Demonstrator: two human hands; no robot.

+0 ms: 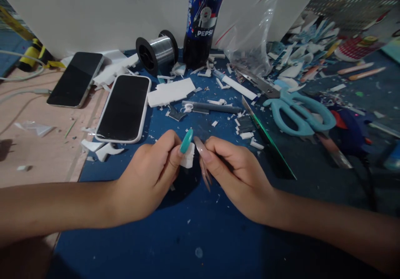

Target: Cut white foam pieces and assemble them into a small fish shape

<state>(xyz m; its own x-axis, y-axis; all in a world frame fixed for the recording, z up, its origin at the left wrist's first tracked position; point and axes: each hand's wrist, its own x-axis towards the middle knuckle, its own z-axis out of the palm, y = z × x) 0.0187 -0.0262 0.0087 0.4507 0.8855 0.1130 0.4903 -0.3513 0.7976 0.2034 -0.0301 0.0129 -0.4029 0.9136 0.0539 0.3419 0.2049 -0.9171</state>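
Note:
My left hand (154, 179) is closed in a pinch on a small white foam piece (188, 157). The long teal thumbnail lies over the top of that piece. Close by on the right, my right hand (239, 174) has its fingers curled and the thumb pressed against the index finger. Its long pale nails reach down beside the white piece, a narrow gap apart from it. Whatever the right fingers hold, if anything, is hidden. Just beyond both hands lie a dark grey strip (215, 107) and a larger white foam block (171, 91) on the blue mat (200, 229).
A craft knife (270, 139) and light-blue scissors (300, 108) lie at the right. Two phones (125, 108) are at the left. Behind stand a wire spool (158, 51), a Pepsi bottle (201, 24) and a plastic bag (250, 37). White scraps (300, 58) are heaped at the back right.

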